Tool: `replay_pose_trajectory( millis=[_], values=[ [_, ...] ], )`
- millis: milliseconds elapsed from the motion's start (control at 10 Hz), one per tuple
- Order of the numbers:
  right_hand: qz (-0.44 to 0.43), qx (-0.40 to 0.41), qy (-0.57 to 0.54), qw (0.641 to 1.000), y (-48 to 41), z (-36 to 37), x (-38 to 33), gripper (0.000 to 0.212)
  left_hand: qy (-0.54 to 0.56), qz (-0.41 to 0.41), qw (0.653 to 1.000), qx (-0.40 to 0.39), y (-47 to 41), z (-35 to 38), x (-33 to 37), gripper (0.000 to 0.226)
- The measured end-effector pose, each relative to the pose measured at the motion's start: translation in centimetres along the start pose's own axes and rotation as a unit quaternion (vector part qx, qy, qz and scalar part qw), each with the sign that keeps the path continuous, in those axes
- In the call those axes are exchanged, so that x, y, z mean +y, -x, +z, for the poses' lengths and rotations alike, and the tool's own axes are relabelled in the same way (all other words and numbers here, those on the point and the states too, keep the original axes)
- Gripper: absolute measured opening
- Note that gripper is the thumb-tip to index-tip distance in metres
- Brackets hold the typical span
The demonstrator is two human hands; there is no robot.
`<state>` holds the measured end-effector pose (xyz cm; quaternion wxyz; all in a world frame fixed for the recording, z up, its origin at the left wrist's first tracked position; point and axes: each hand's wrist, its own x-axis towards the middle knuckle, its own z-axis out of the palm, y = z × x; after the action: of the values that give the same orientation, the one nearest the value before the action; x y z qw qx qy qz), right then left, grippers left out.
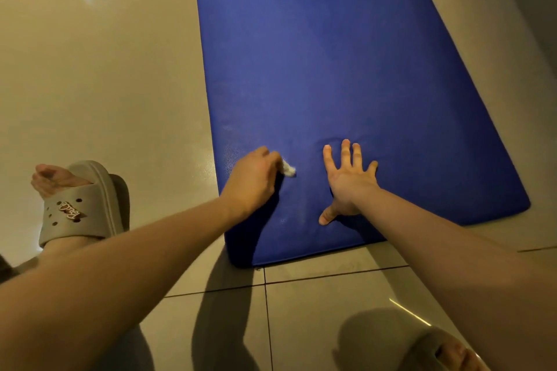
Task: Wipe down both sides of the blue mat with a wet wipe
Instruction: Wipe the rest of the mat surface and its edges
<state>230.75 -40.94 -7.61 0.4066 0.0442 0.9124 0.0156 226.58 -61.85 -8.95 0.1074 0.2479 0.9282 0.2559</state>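
Two hands work the near end of a blue foam mat on the floor: left hand grips a crumpled white wet wipe, right hand braces, fingers spread. Top side seemingly underway; farther strokes likely next.

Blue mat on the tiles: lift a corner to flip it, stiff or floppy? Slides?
Probably floppy: the blue foam mat wrinkles just beyond the flat right hand, so a lifted corner should drape. Likely light: it looks thin at its near edge. It may slide on the glossy beige floor tiles; that hand may be pinning it.
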Motion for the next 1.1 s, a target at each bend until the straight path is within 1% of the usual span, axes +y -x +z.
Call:
replay_pose_trajectory(
  millis=[100,200,300,400,500,600,700,800,900,1000,1100],
  values=[
    [0.0,0.001,-0.003,1.0,0.0,0.1,0.0,0.164,0.013,0.119,0.985,-0.126,5.2,1.9,2.5,0.017],
    [0.0,0.004,-0.002,1.0,0.0,0.1,-0.1,0.163,-0.018,0.225,0.951,-0.21,7.2,2.1,2.7,0.023],
    [0.0,0.003,-0.007,1.0,0.0,0.1,-0.1,0.164,-0.098,0.29,0.934,-0.186,4.2,1.4,0.8,0.022],
    [-0.002,-0.001,-0.009,1.0,0.0,0.0,0.0,0.164,-0.138,0.217,0.961,-0.103,-0.4,0.1,-0.9,0.015],
    [-0.004,0.001,-0.007,1.0,0.0,0.1,0.0,0.164,-0.095,-0.017,0.995,-0.007,-4.7,-1.7,-1.9,0.007],
    [-0.004,0.005,-0.006,1.0,-0.1,0.1,-0.1,0.163,-0.041,-0.127,0.991,0.028,-5.7,-1.8,-1.5,0.01],
    [-0.003,0.01,-0.003,1.0,-0.1,0.2,0.0,0.164,0.006,-0.069,0.997,-0.03,-2.3,0.0,0.9,0.01],
    [-0.005,0.014,-0.007,1.0,0.1,0.3,0.1,0.164,0.001,0.08,0.985,-0.153,3.1,1.9,3.4,0.014],
    [-0.003,0.014,-0.008,1.0,0.1,0.2,0.0,0.163,-0.019,0.207,0.955,-0.212,5.3,2.1,3.5,0.017],
    [0.0,0.013,-0.007,1.0,0.0,0.2,0.0,0.164,-0.09,0.282,0.935,-0.197,2.5,1.6,1.8,0.018],
    [-0.003,0.01,-0.012,1.0,0.0,0.2,0.1,0.164,-0.122,0.178,0.97,-0.115,-2.8,0.3,0.0,0.013]
  ],
)
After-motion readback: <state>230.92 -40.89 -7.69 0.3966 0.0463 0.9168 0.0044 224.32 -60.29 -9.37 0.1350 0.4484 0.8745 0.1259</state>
